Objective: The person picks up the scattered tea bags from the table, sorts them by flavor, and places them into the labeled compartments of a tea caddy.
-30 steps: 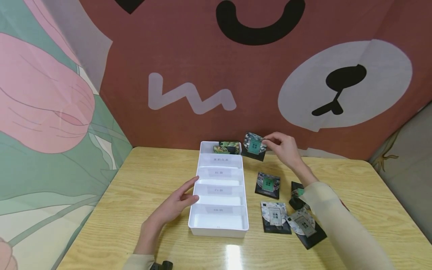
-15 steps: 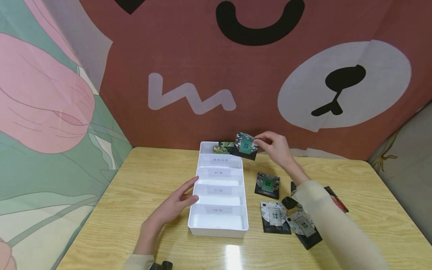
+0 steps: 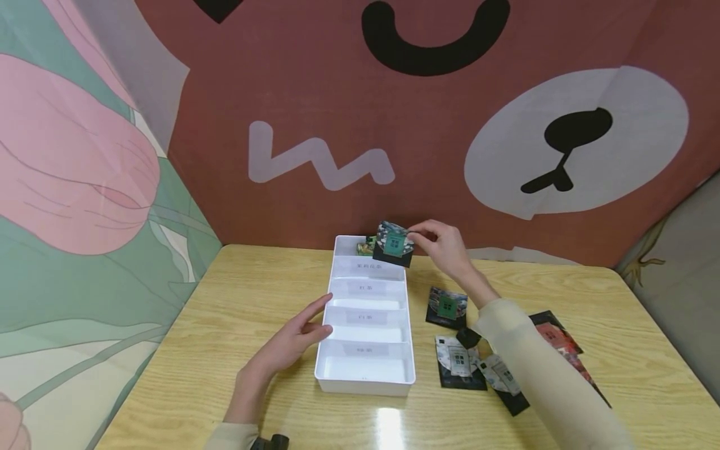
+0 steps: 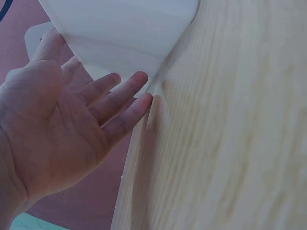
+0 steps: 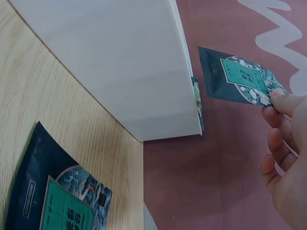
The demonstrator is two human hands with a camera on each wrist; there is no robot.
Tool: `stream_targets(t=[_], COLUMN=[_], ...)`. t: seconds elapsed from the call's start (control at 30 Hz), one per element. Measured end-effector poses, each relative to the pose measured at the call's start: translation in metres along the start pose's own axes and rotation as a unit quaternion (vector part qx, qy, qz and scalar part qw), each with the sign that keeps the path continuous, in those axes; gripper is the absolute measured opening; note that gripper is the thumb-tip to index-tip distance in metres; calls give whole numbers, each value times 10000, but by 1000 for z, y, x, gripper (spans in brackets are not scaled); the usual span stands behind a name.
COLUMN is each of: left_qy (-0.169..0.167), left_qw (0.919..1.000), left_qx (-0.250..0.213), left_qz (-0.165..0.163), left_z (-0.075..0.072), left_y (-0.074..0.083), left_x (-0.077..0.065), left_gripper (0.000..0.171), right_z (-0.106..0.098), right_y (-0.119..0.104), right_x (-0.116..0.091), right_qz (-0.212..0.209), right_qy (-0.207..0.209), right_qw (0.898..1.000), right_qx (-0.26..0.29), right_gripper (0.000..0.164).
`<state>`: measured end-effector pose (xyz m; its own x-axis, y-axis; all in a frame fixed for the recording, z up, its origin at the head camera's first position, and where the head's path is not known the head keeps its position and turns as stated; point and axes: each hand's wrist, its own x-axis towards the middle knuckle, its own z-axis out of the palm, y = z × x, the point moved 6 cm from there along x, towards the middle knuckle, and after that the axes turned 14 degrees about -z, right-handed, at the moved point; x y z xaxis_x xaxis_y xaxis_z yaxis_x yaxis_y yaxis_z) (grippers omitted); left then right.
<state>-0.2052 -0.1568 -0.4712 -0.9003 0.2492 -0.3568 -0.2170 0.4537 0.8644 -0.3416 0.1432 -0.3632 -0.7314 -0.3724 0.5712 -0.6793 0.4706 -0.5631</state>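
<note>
My right hand (image 3: pixel 447 250) pinches a black tea sachet (image 3: pixel 394 242) with a teal label by its upper right corner. The sachet hangs over the rear compartment of a white divided box (image 3: pixel 364 388), clear of the box wall in the right wrist view. Green-patterned sachets (image 3: pixel 364 249) lie in that compartment, partly hidden behind the held one. My left hand (image 3: pixel 284 342) rests along the box's left side, fingers extended and loosely spread, with fingertips at its wall in the left wrist view. Labels with Chinese characters mark the dividers.
Right of the box lie a green-labelled sachet (image 3: pixel 447 307), a white-patterned sachet (image 3: pixel 459 362), and another white-patterned one (image 3: pixel 504 381) partly under the right sleeve. Red sachets (image 3: pixel 554 334) lie farther right. A brown printed cloth (image 3: pixel 315 212) hangs behind the table.
My right hand has carried the teal-labelled sachet leftward, from beside the box to over its rear compartment. More of the red sachets shows as the sleeve shifts. The left hand stays put.
</note>
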Motion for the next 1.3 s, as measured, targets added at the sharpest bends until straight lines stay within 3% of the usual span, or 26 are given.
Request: stream_targets(t=[0.8,1.3], left_qy=[-13,-50], left_qw=[10000,10000], left_qx=[-46,-58], left_qz=[-17,-21], left_z=[-1,0], left_y=[0,-1], left_x=[1,2], left_gripper=[64,64], right_z=[31,36], right_y=[9,13], right_x=[-3,-12], right_qz=[106,286], right_qy=[-257,-435], right_qw=[9996,9986], right_qx=[47,19], right_gripper=[17,20])
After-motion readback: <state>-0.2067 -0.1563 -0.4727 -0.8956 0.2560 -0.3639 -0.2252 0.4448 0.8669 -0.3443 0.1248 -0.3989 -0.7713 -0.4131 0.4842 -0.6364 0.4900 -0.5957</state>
